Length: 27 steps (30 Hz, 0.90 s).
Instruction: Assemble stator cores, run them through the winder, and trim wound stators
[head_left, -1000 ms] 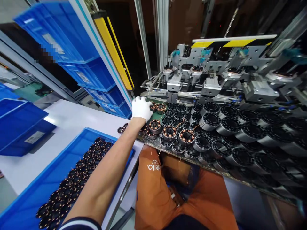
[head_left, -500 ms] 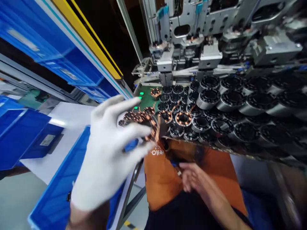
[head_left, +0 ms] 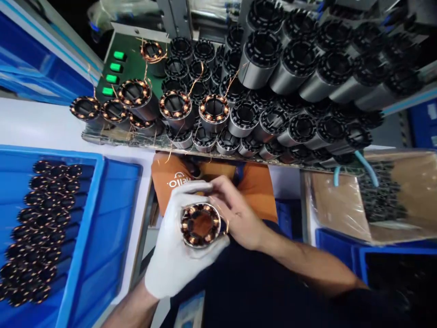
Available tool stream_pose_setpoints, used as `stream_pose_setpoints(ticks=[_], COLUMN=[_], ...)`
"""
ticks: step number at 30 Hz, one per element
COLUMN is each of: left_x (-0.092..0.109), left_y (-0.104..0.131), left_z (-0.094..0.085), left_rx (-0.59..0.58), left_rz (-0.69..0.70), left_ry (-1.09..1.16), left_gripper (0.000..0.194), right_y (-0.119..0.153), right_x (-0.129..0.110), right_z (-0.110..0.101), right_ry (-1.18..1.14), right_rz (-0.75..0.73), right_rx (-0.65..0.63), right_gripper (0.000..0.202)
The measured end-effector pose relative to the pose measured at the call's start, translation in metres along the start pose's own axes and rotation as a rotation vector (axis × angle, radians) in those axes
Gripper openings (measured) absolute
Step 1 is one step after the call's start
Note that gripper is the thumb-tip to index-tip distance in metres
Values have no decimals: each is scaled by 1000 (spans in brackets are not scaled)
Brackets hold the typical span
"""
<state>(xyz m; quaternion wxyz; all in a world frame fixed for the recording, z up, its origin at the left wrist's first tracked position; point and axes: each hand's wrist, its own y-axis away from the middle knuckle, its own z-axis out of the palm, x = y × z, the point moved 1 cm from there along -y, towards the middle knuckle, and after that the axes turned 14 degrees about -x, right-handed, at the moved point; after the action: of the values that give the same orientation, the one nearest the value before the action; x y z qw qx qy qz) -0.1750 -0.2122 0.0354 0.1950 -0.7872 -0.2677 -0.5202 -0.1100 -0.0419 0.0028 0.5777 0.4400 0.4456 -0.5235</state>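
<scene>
My left hand [head_left: 174, 246], in a white glove, is wrapped round a wound stator [head_left: 200, 225], a metal cylinder with a ring of copper coils facing up. My bare right hand [head_left: 239, 214] is at the stator's right side, its fingers bent beside the loose copper wires; whether they pinch a wire is hard to tell. Beyond the hands, on the bench edge, stand other copper-wound stators [head_left: 214, 109] with wire ends sticking up. Rows of stators with black tops [head_left: 244, 114] fill the bench to the right, some stacked higher.
A blue bin [head_left: 97, 218] at the left holds several wound stators. Green lit buttons [head_left: 116, 67] sit on the green bench panel. At the right are a plastic-lined carton [head_left: 324, 205] with small dark parts and a blue crate [head_left: 336, 246]. Machinery stands behind.
My left hand has come back from the bench edge and now holds a wound stator before my body. My right hand has come up beside it. The view has turned and moved closer.
</scene>
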Motion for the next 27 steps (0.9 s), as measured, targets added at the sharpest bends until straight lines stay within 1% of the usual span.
stream_pose_setpoints(ticks=[1, 3, 4, 5, 6, 8, 9, 10, 11, 12, 14, 15, 16, 17, 18, 19, 20, 21, 22, 23, 24, 25, 26, 27], left_x=[-1, -5, -6, -8, -8, -5, -3, 0, 3, 5, 7, 6, 5, 3, 2, 1, 1, 3, 5, 7, 8, 8, 6, 3], left_y=[1, 2, 2, 2, 1, -2, -5, -7, -10, -13, -17, -18, -19, -20, -20, -20, -19, -19, -18, -18, -18, -19, -22, -24], left_z=[-2, -5, -5, -5, -4, 0, 2, 5, 7, 8, 8, 8, 7, 7, 8, 9, 12, 15, 19, 22, 24, 24, 21, 15], left_rx=[-16, -117, -169, -205, -224, -249, -271, -283, -271, -221, -63, 7, 63, 106, 126, 122, 99, 60, 17, -12, -11, 29, 100, 198], left_rz=[-36, -114, -156, -194, -224, -251, -240, -220, -199, -190, -195, -199, -194, -180, -155, -120, -86, -62, -50, -54, -75, -103, -122, -117], left_ry=[110, 331, 431, 528, 614, 712, 713, 678, 606, 496, 212, 77, -25, -72, -41, 70, 243, 448, 656, 841, 980, 1061, 1081, 1027], left_gripper=[54, 45, 41, 38, 36, 27, 21, 16, 16, 20, 34, 41, 46, 49, 49, 48, 47, 47, 48, 48, 47, 45, 42, 39], right_y=[4, 10, 13, 15, 16, 20, 23, 26, 29, 32, 34, 33, 31, 28, 25, 22, 20, 20, 21, 25, 31, 38, 46, 52], right_x=[-4, -21, -32, -44, -55, -72, -79, -82, -84, -83, -77, -73, -68, -63, -59, -56, -53, -51, -49, -46, -43, -38, -33, -27], right_z=[-9, -25, -32, -38, -43, -53, -57, -60, -62, -61, -55, -48, -39, -30, -19, -10, -1, 6, 11, 13, 14, 13, 10, 6], right_ry=[172, 630, 866, 1058, 1184, 1312, 1333, 1329, 1304, 1250, 1030, 838, 590, 306, 26, -205, -345, -373, -304, -176, -35, 84, 164, 206], right_rz=[-101, -352, -472, -552, -590, -594, -595, -593, -582, -558, -457, -392, -328, -273, -222, -183, -174, -188, -225, -285, -350, -401, -439, -452], right_rx=[53, 135, 129, 88, 18, -139, -196, -234, -263, -275, -265, -233, -189, -143, -100, -63, -35, -39, -84, -140, -203, -265, -306, -302], right_gripper=[19, 39, 44, 44, 41, 31, 26, 21, 15, 10, 17, 21, 25, 28, 30, 32, 32, 31, 28, 23, 18, 13, 12, 13])
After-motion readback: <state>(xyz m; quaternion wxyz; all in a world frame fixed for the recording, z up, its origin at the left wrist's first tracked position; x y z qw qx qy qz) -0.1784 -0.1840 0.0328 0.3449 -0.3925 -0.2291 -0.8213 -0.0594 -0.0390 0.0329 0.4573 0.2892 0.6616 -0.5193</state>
